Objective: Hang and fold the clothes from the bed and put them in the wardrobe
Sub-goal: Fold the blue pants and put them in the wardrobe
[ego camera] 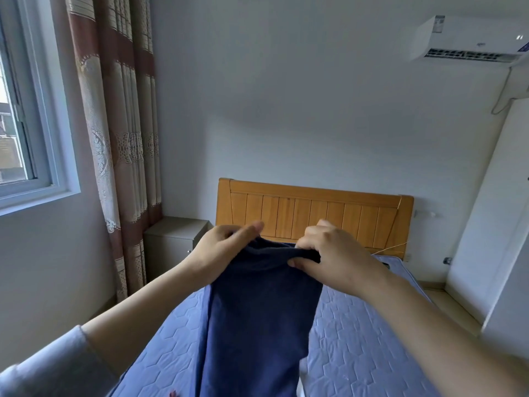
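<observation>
Observed from the foot of the bed point(357, 339): one dark blue garment point(257, 310) is held up over the mattress at 6 o'clock, its length hanging down out of view at the bottom edge. The left hand point(226, 247) grips the top edge at the garment's 10 o'clock corner, fingers curled over the cloth. The right hand point(332, 253) pinches the same edge at 2 o'clock, thumb beneath and fingers on top. The hands are near each other but not touching, with the top edge bunched between them. Type of garment cannot be confirmed; the top edge looks like a waistband or hem. The headboard point(315, 213) stands at 12 o'clock behind the hands and a bedside cabinet point(174, 239) at 9 o'clock. A tall white cupboard point(492, 224) at 3 o'clock may be the wardrobe; its doors are not clearly shown. No hanger is in view. Assessment: the step in hand appears to be straightening the garment before a fold. Recommended practice: draw the hands apart until the top edge is taut and level, let the cloth hang free to drop its creases, then lay it flat on the mattress. Risk noted: the bunched edge could set a crooked fold.
</observation>
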The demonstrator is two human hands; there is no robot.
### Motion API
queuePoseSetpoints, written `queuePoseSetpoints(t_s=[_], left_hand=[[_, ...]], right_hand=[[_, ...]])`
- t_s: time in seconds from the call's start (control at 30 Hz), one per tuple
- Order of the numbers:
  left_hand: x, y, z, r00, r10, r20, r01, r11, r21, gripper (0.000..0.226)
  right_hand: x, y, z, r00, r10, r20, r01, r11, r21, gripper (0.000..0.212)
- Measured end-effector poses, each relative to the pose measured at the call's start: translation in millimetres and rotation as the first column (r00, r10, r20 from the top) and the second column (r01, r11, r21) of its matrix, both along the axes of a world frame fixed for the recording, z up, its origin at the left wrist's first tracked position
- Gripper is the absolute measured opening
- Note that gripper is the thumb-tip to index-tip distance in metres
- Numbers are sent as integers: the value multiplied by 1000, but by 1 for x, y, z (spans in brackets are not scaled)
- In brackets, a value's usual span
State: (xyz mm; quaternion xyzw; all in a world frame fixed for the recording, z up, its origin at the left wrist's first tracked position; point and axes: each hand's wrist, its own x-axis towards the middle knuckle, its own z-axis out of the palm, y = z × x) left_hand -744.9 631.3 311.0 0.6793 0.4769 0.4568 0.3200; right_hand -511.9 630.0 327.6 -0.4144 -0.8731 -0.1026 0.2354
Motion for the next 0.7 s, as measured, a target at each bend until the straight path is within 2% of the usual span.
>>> queuePoseSetpoints(t_s=[0.07, 0.13, 0.17, 0.23, 0.3, 0.4, 0.47, 0.53, 0.57, 0.63, 0.7], left_hand=[[3, 0, -2, 995, 30, -97, -27, 999, 24, 68], [6, 1, -1, 993, 72, -93, -68, 997, 45, 41], [8, 2, -1, 995, 74, -67, -70, 996, 59, 35], [8, 2, 1, 999, 52, 2, -52, 996, 72, 43], [4, 0, 5, 1000, -24, 1, 24, 999, 40, 51], [-1, -3, 10, 985, -143, -102, 142, 990, -19, 41], [1, -3, 10, 990, -107, -93, 108, 994, -1, 31], [4, -4, 9, 999, -50, -6, 50, 998, 22, 23], [6, -5, 8, 999, -31, 30, 30, 999, 33, 21], [9, -6, 9, 997, 10, 80, -13, 999, 41, 21], [10, -4, 10, 993, 72, 99, -77, 996, 47, 21]], right_hand=[[0, 3, 0, 1000, -16, 19, 15, 998, 62, 25], [2, 5, -3, 999, -37, 32, 33, 994, 108, 26], [3, 6, -5, 999, -41, 27, 37, 991, 127, 26], [7, 7, -9, 999, -52, -11, 53, 987, 152, 27], [10, 7, -12, 993, -53, -101, 64, 992, 108, 25], [14, 7, -13, 968, -69, -239, 62, 997, -38, 17], [15, 6, -14, 941, -82, -329, 44, 992, -122, 12], [12, 4, -17, 861, -75, -502, -32, 979, -201, 12], [9, 2, -19, 792, -75, -606, -80, 971, -225, 13], [3, -1, -21, 608, -102, -788, -188, 945, -268, 20], [-2, -4, -22, 406, -183, -895, -355, 871, -339, 37]])
